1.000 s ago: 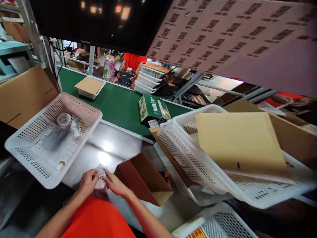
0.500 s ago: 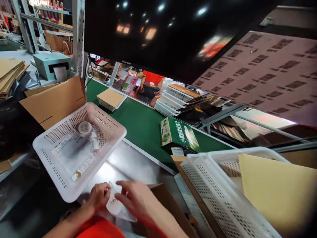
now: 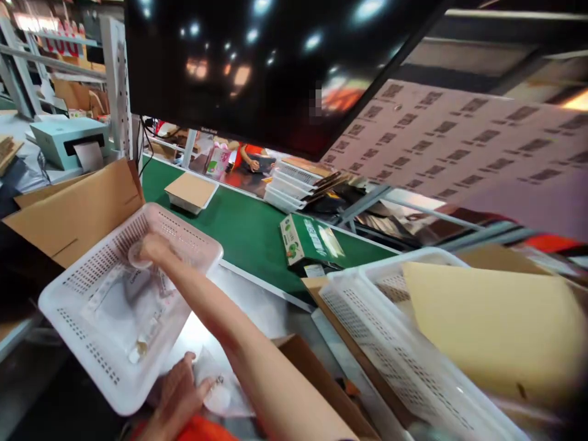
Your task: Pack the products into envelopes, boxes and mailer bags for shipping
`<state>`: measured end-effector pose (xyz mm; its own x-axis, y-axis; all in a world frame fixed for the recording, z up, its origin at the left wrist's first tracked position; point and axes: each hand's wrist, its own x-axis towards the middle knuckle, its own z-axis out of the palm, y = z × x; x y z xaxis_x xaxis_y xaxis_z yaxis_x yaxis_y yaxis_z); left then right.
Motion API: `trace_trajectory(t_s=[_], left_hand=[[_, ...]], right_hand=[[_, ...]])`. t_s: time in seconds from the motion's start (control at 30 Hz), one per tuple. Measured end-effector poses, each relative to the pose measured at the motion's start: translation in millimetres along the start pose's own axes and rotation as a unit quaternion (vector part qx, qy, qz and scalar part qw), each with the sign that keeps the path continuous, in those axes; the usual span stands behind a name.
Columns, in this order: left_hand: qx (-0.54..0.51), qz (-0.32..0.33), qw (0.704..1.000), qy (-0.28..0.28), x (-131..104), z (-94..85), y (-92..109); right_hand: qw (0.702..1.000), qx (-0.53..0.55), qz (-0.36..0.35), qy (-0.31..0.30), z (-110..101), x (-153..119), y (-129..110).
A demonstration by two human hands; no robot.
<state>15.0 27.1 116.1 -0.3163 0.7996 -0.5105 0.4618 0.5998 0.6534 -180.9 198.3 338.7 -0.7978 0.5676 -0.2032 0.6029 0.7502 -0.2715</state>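
Observation:
My right hand (image 3: 157,248) reaches down into the white perforated basket (image 3: 57,315), its blurred fingers closed around a round white jar (image 3: 138,257). At the bottom, my left hand (image 3: 181,389) holds the edge of a clear plastic bag (image 3: 239,401) between thumb and fingers. A round white object (image 3: 217,397) shows through the bag. In the basket lie a flat clear packet with print (image 3: 113,306) and a small white item with a gold-coloured part (image 3: 139,351). My right forearm partly hides the basket's right side.
An open cardboard box (image 3: 87,211) stands behind the basket. The green conveyor (image 3: 243,226) carries a shallow basket with cardboard (image 3: 193,188) and a green printed box (image 3: 310,242). Stacked white baskets (image 3: 367,343) with a yellow padded envelope (image 3: 487,331) stand right. A black screen (image 3: 275,67) hangs overhead.
My right hand has left the plastic bag and moved up and left into the basket, onto the white jar. My left hand stays at the bag. The view has shifted slightly.

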Motion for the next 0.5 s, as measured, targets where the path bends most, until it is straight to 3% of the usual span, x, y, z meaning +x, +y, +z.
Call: trace_trajectory(t_s=[0.07, 0.13, 0.23, 0.3, 0.4, 0.5], left_hand=[[0.018, 0.001, 1.000, -0.017, -8, -4.9, 3], [0.036, 0.013, 0.999, -0.015, -12, -5.7, 4], [0.030, 0.014, 0.999, -0.011, -15, 1.5, 4], [0.010, 0.020, 1.000, -0.009, -16, 8.7, 3], [-0.010, 0.040, 0.999, 0.016, -14, 17.4, 0], [-0.052, 0.045, 0.995, 0.067, -10, 20.0, 1]], right_hand=[[0.999, 0.026, -0.032, 0.009, -6, -13, 9], [0.993, 0.062, -0.079, 0.055, -11, -43, 30], [0.955, 0.174, -0.191, 0.148, 0, -132, 86], [0.916, 0.288, -0.228, 0.162, 29, -211, 131], [0.929, 0.310, -0.113, 0.168, 99, -315, 195], [0.946, 0.285, 0.025, 0.156, 165, -365, 229]])
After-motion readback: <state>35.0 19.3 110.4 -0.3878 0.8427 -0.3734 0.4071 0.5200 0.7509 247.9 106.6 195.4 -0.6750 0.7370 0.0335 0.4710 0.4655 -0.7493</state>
